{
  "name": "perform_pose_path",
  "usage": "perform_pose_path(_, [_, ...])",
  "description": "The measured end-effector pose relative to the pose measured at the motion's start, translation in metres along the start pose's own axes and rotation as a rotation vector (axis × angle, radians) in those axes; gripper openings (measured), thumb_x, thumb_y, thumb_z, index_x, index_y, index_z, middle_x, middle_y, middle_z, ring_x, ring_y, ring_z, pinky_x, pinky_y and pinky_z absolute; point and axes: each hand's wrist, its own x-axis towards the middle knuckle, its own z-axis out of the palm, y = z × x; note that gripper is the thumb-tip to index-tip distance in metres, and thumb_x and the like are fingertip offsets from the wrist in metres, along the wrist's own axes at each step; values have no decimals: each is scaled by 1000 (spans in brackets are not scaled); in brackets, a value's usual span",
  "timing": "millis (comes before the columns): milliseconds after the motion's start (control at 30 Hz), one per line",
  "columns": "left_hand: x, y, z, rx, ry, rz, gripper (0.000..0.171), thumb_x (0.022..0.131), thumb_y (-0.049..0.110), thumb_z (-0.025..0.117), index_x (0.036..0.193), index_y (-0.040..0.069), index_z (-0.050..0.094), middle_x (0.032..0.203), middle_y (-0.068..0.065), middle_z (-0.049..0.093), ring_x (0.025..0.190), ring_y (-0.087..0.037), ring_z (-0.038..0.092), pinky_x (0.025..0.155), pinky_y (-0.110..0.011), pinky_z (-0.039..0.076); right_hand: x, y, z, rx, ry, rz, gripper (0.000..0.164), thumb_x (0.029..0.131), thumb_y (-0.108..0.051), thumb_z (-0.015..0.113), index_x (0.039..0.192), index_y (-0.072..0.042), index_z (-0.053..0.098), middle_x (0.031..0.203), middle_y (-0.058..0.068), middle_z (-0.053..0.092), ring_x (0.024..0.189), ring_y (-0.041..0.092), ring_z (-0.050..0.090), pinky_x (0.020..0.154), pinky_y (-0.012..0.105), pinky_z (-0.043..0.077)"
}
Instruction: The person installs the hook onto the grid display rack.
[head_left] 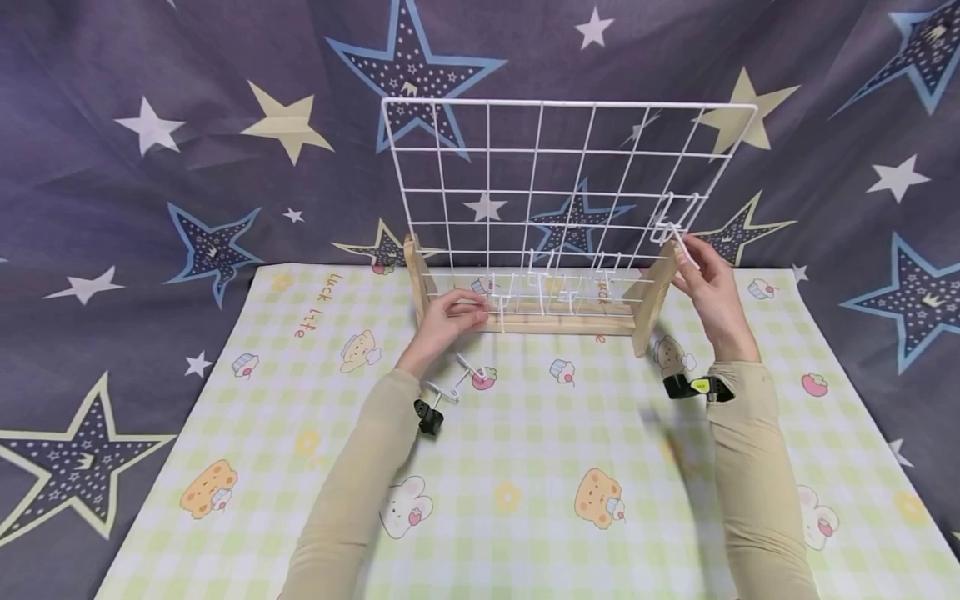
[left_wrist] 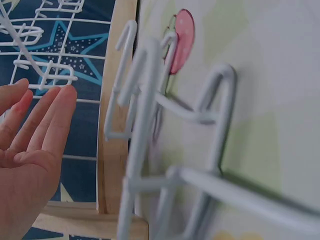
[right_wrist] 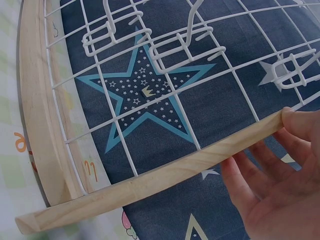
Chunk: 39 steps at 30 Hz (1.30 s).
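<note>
A white wire grid (head_left: 570, 152) stands upright in a wooden stand (head_left: 570, 323). Several white wire hooks hang on it, among them an upper right hook (head_left: 663, 229) and a lower left hook (head_left: 501, 302). Beside that lower left hook is my left hand (head_left: 450, 327); in the left wrist view its fingers reach out fairly straight, fingertips at the hook's edge (left_wrist: 56, 75), thumb apart from them. My right hand (head_left: 708, 292) grips the stand's right side post (right_wrist: 165, 180), thumb on one face and fingers round the other.
Two loose white hooks (head_left: 444, 392) lie on the checked tablecloth (head_left: 525, 442), close to my left wrist, and loom large in the left wrist view. A dark curtain with stars (head_left: 225, 50) hangs behind the table. Each wrist wears a black strap.
</note>
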Motion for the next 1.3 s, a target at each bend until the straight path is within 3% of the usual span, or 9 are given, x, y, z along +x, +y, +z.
perform_pose_path(267, [-10,-5,-12,113,-105,13,30,86,-10,63,115,-11,58,110,-24,65,98,-26,65,87,-33,56,0,-1,-1,7,-3,4,40,100,-14,53,138,-3,48,128,7,49,116,16,50,93,20,50])
perform_pose_path(567, [-19,-12,-23,208,-205,19,29,86,-12,63,115,-12,59,107,-24,65,100,-35,63,86,-29,55,3,-2,0,19,0,12,43,101,-14,52,140,3,44,128,7,48,117,16,49,93,20,50])
perform_pose_path(767, [-26,-16,-33,211,-297,31,29,85,-17,60,114,-16,57,106,-30,63,100,-45,60,85,-27,55,1,-1,0,-14,11,13,44,100,-16,53,139,3,45,130,11,49,116,16,51,91,19,51])
perform_pose_path(1033, [-29,-20,-37,232,-378,32,27,81,-18,64,108,-14,61,100,-28,65,96,-41,62,88,-31,54,1,-2,0,-2,1,20,45,100,-16,53,141,1,44,131,11,48,117,17,50,93,21,50])
perform_pose_path(1300, [-30,-23,-38,230,-440,28,26,80,-16,65,106,-13,62,98,-26,66,89,-34,64,82,-28,55,0,-2,0,6,-2,21,43,100,-16,53,139,-1,46,127,7,50,115,15,51,93,20,50])
